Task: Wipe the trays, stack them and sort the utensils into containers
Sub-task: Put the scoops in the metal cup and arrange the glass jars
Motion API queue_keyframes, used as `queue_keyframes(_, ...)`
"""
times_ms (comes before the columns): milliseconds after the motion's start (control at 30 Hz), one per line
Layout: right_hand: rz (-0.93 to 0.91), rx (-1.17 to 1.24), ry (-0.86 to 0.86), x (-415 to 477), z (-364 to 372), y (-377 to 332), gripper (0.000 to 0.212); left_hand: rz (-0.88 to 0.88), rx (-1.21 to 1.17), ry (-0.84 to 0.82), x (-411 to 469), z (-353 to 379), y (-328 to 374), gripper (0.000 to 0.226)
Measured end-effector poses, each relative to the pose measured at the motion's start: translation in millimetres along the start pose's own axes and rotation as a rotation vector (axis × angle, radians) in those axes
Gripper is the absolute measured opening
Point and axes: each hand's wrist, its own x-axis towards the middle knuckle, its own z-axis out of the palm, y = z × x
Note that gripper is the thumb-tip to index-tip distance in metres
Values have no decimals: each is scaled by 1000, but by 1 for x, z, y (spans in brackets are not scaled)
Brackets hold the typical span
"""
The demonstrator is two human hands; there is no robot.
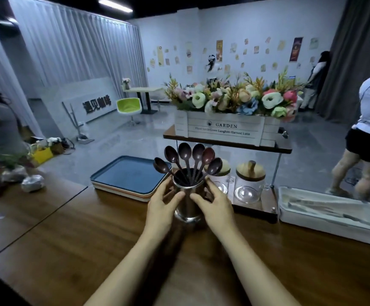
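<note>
Wooden and dark-grained, the desk (69, 235) fills the lower view, with a café-like room behind. At ten o'clock from the hands sits the stack of trays (129, 177), blue one on top, squared up and lying flat near the desk's far edge. At centre, twelve o'clock from the wrists, stands the metal cup (188, 195), upright on the desk just right of the trays. The left hand (162, 207) cups its left wall and the right hand (215, 206) its right wall; each grip is a loose wrap of fingers around the cup, not clenched. Six brown spoons (190, 155) stand in it, handles down, bowls up, long axes near vertical and fanning from eleven to one o'clock. Behind, at one o'clock, two lidded glass jars (249, 182) rest on a small shelf rack (228, 144). At three o'clock lies a white bin (334, 212) holding pale utensils I cannot identify. The step looks like setting the cup in place: keep it plumb, press evenly from both sides, slide low so the top-heavy spoons do not tip it.
</note>
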Motion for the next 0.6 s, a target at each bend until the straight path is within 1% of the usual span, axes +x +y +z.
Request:
queue_keyframes(200, -1, -7, 42, 48, 34, 3, 49, -13, -33, -55, 58, -17, -22, 49)
queue_keyframes(367, 50, -4, 67, 74, 49, 9, 37, -16, -3, -98, 93, -23, -36, 61)
queue_keyframes(433, 56, -13, 89, 80, 55, 12, 37, -44, -12, -114, 104, -25, -42, 62)
queue_keyframes(500, 54, -24, 104, 86, 61, 16, 36, -64, -36, -122, 113, -25, -47, 58)
queue_keyframes(600, 60, -35, 111, 96, 69, 18, 47, -85, -76, -127, 126, -25, -51, 54)
